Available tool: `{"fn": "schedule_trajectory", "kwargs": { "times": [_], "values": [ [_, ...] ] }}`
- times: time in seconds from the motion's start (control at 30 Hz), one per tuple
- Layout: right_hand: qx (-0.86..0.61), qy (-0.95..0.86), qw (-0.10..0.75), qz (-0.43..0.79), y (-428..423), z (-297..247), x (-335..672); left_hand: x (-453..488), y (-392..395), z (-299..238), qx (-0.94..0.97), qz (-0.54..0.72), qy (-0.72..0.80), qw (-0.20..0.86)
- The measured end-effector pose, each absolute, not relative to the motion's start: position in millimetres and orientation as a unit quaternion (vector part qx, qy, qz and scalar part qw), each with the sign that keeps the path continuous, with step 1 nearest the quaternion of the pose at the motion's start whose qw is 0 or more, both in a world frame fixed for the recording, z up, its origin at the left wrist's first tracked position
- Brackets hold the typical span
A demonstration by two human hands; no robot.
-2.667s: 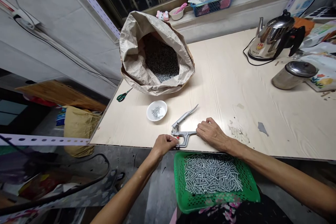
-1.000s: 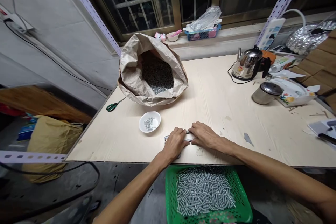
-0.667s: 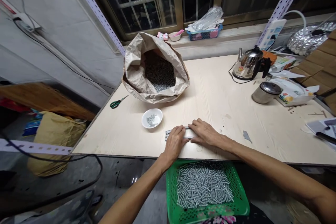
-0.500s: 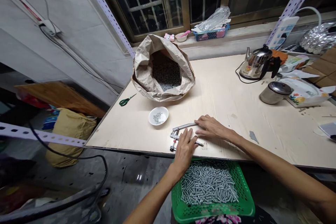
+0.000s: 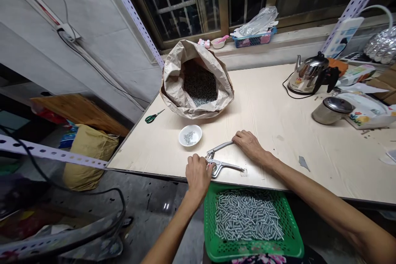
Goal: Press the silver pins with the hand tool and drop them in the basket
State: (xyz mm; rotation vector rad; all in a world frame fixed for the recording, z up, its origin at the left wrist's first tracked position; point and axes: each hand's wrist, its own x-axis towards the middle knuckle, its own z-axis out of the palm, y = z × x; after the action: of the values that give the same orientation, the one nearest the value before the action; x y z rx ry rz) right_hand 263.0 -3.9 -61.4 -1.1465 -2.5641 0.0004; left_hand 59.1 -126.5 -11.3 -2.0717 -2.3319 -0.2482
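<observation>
A metal hand press tool with two long handles lies near the table's front edge, its handles spread apart. My left hand is closed at the tool's jaw end, fingers pinched against it. My right hand rests on the tip of the upper handle, fingers curled over it. A small white dish holding a few small metal pieces sits just beyond the tool. Below the table edge a green basket holds many silvery metal pieces.
An open paper sack of dark metal parts stands at the back of the table. Green-handled scissors lie left of it. A steel kettle, a lidded steel pot and packaging crowd the right side.
The tool's handles, pressed together under both hands a second ago, have sprung apart. My left hand moved from the handles to the jaw end. The view swung slightly left.
</observation>
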Motion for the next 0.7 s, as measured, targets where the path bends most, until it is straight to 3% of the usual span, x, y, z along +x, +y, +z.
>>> {"fn": "schedule_trajectory", "kwargs": {
  "times": [0.2, 0.37, 0.5, 0.7],
  "values": [
    [-0.411, -0.890, 0.198, 0.015, -9, -64, 262, 40, -102, 0, -0.640, 0.051, -0.749, -0.166],
    [-0.411, -0.889, 0.199, 0.023, -8, -63, 261, 49, -119, 25, -0.700, -0.036, -0.711, -0.058],
    [-0.408, -0.888, 0.209, 0.038, -8, -64, 260, 58, -136, 40, -0.780, -0.087, -0.613, -0.090],
    [-0.407, -0.886, 0.219, 0.044, -9, -63, 260, 11, -58, 35, -0.645, 0.001, -0.764, 0.015]
  ]
}}
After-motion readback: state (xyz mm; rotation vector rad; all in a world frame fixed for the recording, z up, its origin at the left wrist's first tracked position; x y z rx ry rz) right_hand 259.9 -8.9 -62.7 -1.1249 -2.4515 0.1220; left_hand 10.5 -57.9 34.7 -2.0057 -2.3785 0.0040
